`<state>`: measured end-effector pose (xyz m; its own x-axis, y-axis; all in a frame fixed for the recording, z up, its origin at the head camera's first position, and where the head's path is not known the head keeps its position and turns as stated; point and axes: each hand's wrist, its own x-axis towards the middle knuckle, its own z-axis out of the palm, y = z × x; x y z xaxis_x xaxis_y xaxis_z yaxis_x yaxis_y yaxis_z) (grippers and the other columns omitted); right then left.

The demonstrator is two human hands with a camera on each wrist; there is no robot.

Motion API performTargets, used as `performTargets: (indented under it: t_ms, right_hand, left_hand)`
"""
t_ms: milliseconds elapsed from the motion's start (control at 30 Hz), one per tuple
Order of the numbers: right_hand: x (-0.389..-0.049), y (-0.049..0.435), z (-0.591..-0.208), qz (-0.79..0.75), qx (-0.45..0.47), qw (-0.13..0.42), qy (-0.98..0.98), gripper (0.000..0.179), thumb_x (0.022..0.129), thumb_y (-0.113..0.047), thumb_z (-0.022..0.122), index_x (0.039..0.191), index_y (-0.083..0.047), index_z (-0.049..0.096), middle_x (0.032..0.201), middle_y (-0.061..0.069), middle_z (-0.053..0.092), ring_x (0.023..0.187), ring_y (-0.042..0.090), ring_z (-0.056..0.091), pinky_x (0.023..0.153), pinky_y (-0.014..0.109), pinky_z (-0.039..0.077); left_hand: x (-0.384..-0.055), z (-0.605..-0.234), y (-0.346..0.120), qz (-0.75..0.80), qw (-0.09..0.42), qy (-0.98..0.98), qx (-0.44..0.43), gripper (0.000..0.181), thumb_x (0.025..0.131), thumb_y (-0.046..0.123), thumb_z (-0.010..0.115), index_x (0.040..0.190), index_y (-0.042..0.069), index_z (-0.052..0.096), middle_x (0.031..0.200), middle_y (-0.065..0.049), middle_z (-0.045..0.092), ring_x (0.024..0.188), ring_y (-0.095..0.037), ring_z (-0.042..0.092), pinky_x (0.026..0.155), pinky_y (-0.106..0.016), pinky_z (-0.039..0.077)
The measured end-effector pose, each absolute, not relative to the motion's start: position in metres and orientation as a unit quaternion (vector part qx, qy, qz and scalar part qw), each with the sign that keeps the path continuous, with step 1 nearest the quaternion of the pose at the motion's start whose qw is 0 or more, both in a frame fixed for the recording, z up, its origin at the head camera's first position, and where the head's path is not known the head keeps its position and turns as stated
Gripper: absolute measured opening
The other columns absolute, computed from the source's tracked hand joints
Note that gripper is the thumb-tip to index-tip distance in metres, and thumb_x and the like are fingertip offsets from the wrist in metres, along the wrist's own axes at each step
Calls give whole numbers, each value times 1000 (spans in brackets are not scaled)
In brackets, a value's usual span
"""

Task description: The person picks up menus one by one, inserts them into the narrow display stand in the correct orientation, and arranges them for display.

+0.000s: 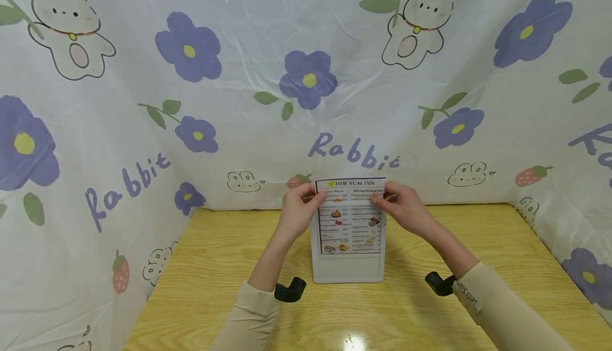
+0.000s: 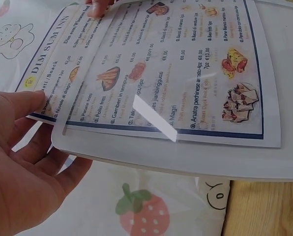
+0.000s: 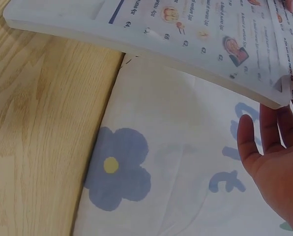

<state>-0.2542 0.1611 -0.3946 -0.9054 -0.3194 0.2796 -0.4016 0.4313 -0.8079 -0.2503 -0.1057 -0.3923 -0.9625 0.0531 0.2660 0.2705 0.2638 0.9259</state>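
Observation:
A printed menu sheet (image 1: 351, 223) headed "DIM SUM INN" sits partly down inside a white display stand (image 1: 348, 271) with a clear front. Its top strip sticks out above the stand, and a white band shows below its lower edge. At the upper left corner my left hand (image 1: 295, 210) pinches the sheet, thumb (image 2: 31, 101) on the printed face and fingers behind. My right hand (image 1: 406, 210) pinches the opposite top corner the same way. In the right wrist view, the lower fingers (image 3: 272, 130) extend beside the stand's edge.
The stand is upright on a wood-grain table (image 1: 229, 266), close to its back edge. Behind and at both sides hangs a white cloth (image 1: 253, 144) printed with rabbits, purple flowers and strawberries. Black wrist devices (image 1: 290, 290) stick out from the beige sleeves (image 1: 251, 314).

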Motion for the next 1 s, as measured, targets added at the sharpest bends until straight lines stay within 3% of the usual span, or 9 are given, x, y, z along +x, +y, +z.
performTargets:
  t_ms: [267,600,1000]
  right_hand:
    - [-253,160,-390,487,213,51,-845,15,102,-14,67,109,-1,68,102,12,73,86,26,69,73,38,54]
    - [-252,160,-387,488,214,58,-844,18,102,-16,66,113,-1,68,101,12,71,86,26,68,75,40,53]
    - [-255,161,-387,478,212,65,-850,16,102,-16,66,108,-1,68,100,13,73,86,27,70,75,40,54]
  left_hand:
    - [-250,-396,-109,-574,101,-804,-118,15,98,13,71,99,-1,76,91,-7,71,82,-17,63,73,-30,53]
    - [-249,-402,-111,-575,77,-808,-107,16,99,16,71,104,2,77,101,-8,74,94,-23,70,80,-37,59]
    - [-249,-404,-111,-578,75,-805,-111,15,98,14,71,101,1,77,101,-11,73,93,-24,70,77,-36,60]
